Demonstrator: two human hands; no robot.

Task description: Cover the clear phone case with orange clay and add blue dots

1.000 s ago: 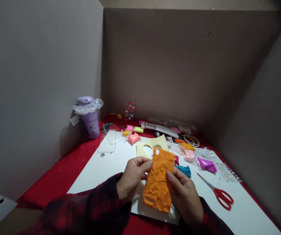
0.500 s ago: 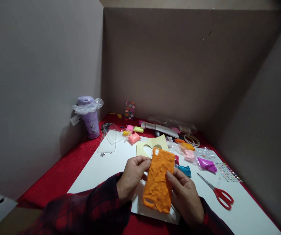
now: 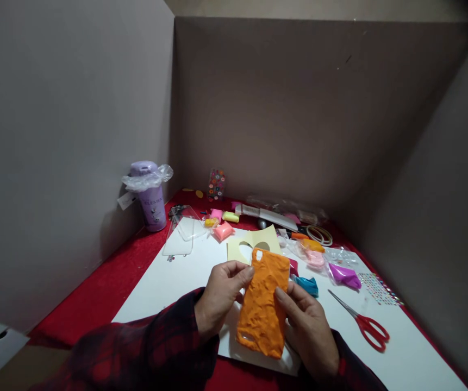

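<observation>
Between my two hands is a phone case (image 3: 263, 304) coated in bumpy orange clay, tilted up over the front of the white board (image 3: 168, 282). A camera cutout shows at its top left and a slot near its bottom. My left hand (image 3: 223, 296) pinches the upper left edge between thumb and fingers. On the opposite side my right hand (image 3: 309, 326) grips the right edge, its thumb lying on the clay. Behind the case lies a cream card (image 3: 272, 237) with a heart-shaped cutout. Packets of teal clay (image 3: 307, 285) and purple clay (image 3: 344, 276) lie beyond my right hand.
Red-handled scissors (image 3: 370, 328) lie at right, near a sheet of gem stickers (image 3: 380, 289). Clear phone cases (image 3: 179, 247) rest at left by a purple tumbler (image 3: 152, 203). Coral clay (image 3: 223, 232) and a bangle (image 3: 319, 235) sit farther back. Grey panels (image 3: 258, 108) enclose the table.
The orange clay-covered case has shifted very slightly down and left in my hands. Both hands keep their hold, and the view has tilted a little.
</observation>
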